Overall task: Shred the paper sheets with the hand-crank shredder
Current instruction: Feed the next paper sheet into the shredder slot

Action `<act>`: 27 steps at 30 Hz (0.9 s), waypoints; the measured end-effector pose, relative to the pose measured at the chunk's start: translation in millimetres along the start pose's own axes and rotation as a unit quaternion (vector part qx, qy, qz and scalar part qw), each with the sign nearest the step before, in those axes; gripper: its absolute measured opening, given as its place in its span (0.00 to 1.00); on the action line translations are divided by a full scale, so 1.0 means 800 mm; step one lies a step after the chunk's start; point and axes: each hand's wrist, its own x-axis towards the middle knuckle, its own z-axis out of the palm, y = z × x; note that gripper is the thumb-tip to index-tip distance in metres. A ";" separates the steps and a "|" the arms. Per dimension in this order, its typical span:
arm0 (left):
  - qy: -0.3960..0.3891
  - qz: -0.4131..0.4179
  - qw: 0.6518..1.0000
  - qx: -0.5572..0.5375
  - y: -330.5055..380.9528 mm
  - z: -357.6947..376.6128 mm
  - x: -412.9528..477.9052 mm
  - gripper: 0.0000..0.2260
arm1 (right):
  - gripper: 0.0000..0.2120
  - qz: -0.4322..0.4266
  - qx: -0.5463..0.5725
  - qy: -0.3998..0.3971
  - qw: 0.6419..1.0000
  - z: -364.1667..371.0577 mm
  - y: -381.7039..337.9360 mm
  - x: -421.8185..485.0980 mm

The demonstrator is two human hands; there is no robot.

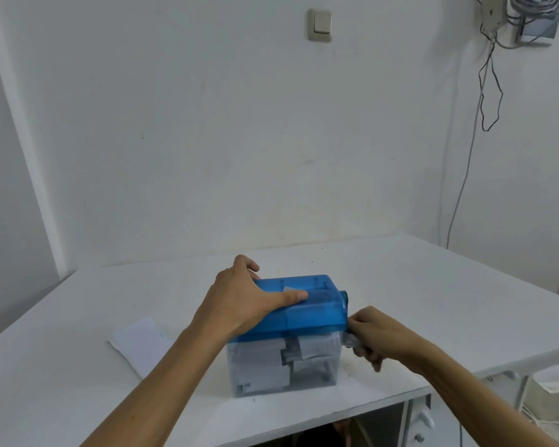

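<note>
The hand-crank shredder [317,304] stands near the table's front edge: a blue top over a clear bin [271,366] packed with white paper shreds. A small bit of white paper [289,289] shows at the slot on top. My left hand [239,301] grips the blue top from the left, thumb lying across it and fingers curled over the far edge. My right hand [371,337] is at the shredder's right side, fingers curled round the crank handle [352,341], which is mostly hidden. A stack of white paper sheets [141,343] lies flat to the left of the shredder.
The white table [433,301] meets the wall at the back and ends just in front of the shredder. Cables [489,91] hang down the wall at the right. Below the table's right edge are drawer knobs [428,421] and clutter on the floor.
</note>
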 end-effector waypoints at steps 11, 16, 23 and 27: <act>-0.019 0.007 1.000 0.021 0.002 -0.002 0.003 0.55 | 0.24 -0.084 0.160 -0.049 0.982 -0.057 -0.051 -0.064; 0.000 0.023 1.000 0.017 0.000 0.002 0.000 0.50 | 0.22 -0.138 0.162 -0.075 0.974 -0.073 -0.055 -0.031; -0.020 0.044 0.999 0.006 0.005 -0.003 -0.002 0.50 | 0.18 -0.206 -0.002 0.264 0.942 -0.067 -0.075 0.011; -0.017 0.035 0.999 0.000 0.005 -0.004 -0.010 0.44 | 0.16 -0.079 -0.032 0.180 0.980 -0.031 -0.055 0.063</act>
